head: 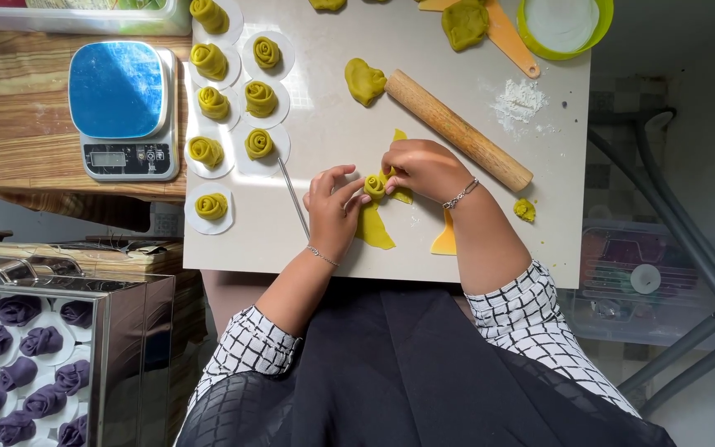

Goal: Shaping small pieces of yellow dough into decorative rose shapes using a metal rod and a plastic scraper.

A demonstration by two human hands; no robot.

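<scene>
A small green dough roll (pixel 375 185), shaped like a rose, is pinched between my left hand (pixel 332 211) and my right hand (pixel 424 168) above the white board (pixel 333 240). A flat strip of green dough (pixel 372 227) trails from the roll toward me. My left fingers touch the roll's left side; my right fingers close over its right side. A wooden rolling pin (pixel 457 129) lies just beyond my right hand, with a lump of green dough (pixel 363 81) by its far end.
Several finished green rose rolls on white paper rounds (pixel 227 116) line the board's left side. A thin metal rod (pixel 294 197) lies by my left hand. A blue kitchen scale (pixel 124 109) sits left, purple rolls in a metal tray (pixel 18 356) lower left, a green bowl (pixel 564 26) upper right.
</scene>
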